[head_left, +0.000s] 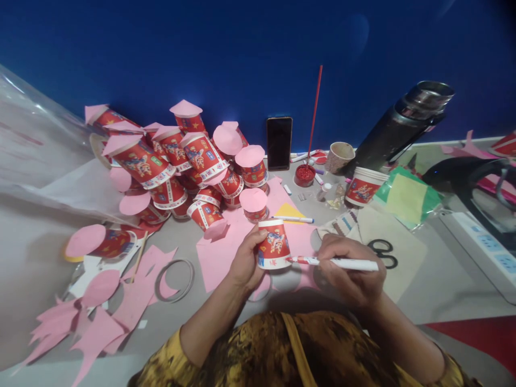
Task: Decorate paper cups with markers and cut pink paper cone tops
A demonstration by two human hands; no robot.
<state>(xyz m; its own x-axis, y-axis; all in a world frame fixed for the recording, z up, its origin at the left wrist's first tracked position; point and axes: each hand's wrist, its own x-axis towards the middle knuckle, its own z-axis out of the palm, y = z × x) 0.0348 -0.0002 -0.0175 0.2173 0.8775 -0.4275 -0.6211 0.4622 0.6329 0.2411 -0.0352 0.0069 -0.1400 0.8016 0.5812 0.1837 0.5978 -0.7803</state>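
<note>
My left hand [246, 260] is wrapped round a red paper cup [276, 242] with a cartoon print, its white flowered rim at the bottom. In my right hand [351, 271] is a white marker [342, 263] with a red tip, pinched between the fingers. The tip meets the cup's white rim at its right side. Below and behind the cup lies pink paper [226, 250] with round cutouts. A yellow paper piece [287, 212] and another marker [296, 219] rest just beyond the cup.
Red cups with pink tops [169, 156] are piled at the back left. A phone [279, 143] leans on the blue wall. Further right are a black flask [399, 126], stacked cups [363, 188], scissors [382, 252] and a power strip [479, 242]. Pink scraps [94, 333] and a tape ring [174, 280] lie left.
</note>
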